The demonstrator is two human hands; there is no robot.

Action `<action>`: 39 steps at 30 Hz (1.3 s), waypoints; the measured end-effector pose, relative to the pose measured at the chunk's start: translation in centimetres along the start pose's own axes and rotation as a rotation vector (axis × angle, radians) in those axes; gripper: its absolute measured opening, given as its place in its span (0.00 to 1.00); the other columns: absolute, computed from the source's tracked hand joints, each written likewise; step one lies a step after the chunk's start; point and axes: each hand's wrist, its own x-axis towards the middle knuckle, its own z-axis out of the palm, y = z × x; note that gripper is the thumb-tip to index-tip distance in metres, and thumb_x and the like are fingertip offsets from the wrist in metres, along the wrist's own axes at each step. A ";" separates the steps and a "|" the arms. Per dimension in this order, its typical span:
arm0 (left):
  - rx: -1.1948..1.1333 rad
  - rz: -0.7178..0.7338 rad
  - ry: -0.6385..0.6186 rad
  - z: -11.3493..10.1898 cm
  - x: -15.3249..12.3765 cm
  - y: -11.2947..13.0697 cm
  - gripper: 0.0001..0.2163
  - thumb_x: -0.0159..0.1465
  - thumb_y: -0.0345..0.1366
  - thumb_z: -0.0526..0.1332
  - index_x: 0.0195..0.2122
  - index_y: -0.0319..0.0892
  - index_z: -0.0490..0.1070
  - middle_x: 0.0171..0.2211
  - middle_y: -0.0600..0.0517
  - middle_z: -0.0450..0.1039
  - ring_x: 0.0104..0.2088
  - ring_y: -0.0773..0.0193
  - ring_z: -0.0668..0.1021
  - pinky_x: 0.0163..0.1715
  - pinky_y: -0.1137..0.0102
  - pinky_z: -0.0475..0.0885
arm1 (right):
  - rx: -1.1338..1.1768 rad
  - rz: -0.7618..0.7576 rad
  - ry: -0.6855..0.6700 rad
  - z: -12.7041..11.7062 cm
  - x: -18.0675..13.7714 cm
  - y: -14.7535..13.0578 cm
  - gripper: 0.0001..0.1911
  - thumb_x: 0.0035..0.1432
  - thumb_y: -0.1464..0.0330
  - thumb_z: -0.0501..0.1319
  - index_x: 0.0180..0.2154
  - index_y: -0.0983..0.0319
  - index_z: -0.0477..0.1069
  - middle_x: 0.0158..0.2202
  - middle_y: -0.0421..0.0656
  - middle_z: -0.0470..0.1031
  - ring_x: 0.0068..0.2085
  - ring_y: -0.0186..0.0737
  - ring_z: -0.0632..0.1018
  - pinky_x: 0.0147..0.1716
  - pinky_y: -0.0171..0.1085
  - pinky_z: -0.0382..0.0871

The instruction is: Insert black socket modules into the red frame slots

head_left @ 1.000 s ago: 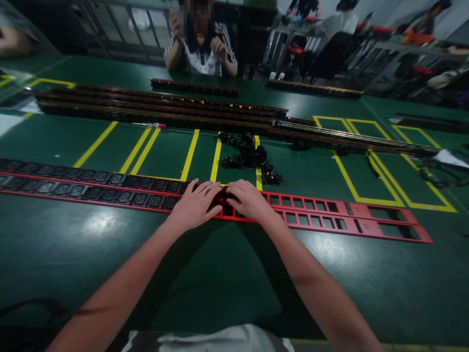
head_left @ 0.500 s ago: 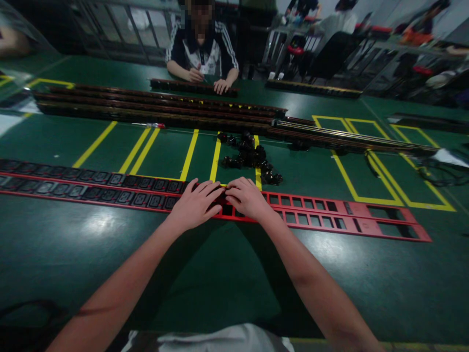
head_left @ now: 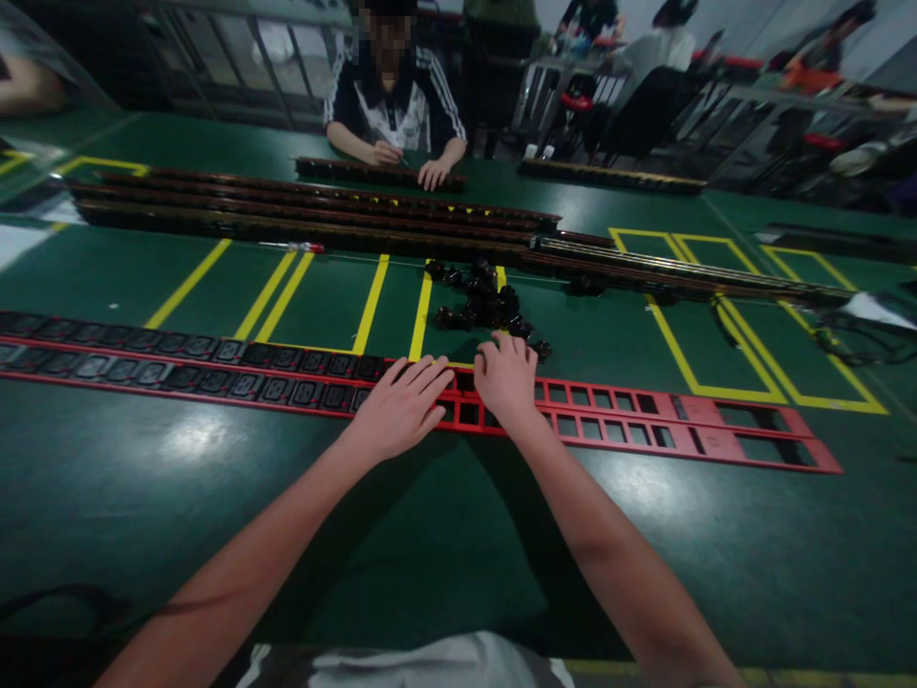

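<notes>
Our left hand (head_left: pixel 401 406) lies flat and open on the red panel (head_left: pixel 608 420), whose long axis runs left to right across the worktop (head_left: pixel 444 545). The sockets (head_left: pixel 487 304) sit piled just beyond our right hand (head_left: pixel 507 377), the nearer one. Its fingers curl towards the pile's near edge; we cannot tell whether they hold anything.

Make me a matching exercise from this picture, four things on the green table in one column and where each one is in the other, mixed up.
1. left hand
2. right hand
3. pile of black sockets
4. red panel's empty slots

A. right of both hands
B. just beyond the right hand
C. flat on the red panel, beside the filled sockets
D. reaching toward the black pile

Pairs: 1-C, 2-D, 3-B, 4-A
</notes>
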 end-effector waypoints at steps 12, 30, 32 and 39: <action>-0.002 0.053 0.014 0.3 0.1 0.0 0.21 0.72 0.39 0.53 0.66 0.49 0.65 0.71 0.46 0.59 0.69 0.49 0.63 0.68 0.47 0.58 | -0.026 0.071 -0.071 -0.5 0.4 1.3 0.18 0.63 0.74 0.54 0.50 0.65 0.77 0.57 0.58 0.72 0.56 0.61 0.68 0.50 0.55 0.67; -0.080 0.074 -0.068 -0.2 2.5 -0.1 0.17 0.69 0.33 0.53 0.56 0.48 0.72 0.64 0.43 0.63 0.64 0.47 0.67 0.62 0.47 0.63 | 0.601 0.058 0.088 -0.1 0.8 3.6 0.14 0.55 0.72 0.65 0.45 0.64 0.73 0.42 0.48 0.77 0.44 0.47 0.79 0.48 0.44 0.73; -0.075 0.088 -0.060 -0.1 2.4 0.0 0.17 0.69 0.33 0.53 0.56 0.47 0.72 0.65 0.43 0.63 0.64 0.48 0.66 0.63 0.48 0.62 | 0.623 0.022 0.070 -0.4 0.1 3.5 0.15 0.59 0.69 0.62 0.49 0.63 0.72 0.44 0.49 0.78 0.46 0.47 0.79 0.49 0.45 0.73; -0.068 0.099 -0.034 0.2 2.3 0.0 0.15 0.72 0.38 0.51 0.54 0.46 0.72 0.64 0.43 0.65 0.63 0.48 0.68 0.62 0.49 0.62 | 0.614 -0.145 0.082 -1.1 -1.7 3.3 0.09 0.66 0.68 0.55 0.43 0.60 0.73 0.45 0.49 0.75 0.49 0.44 0.77 0.52 0.44 0.73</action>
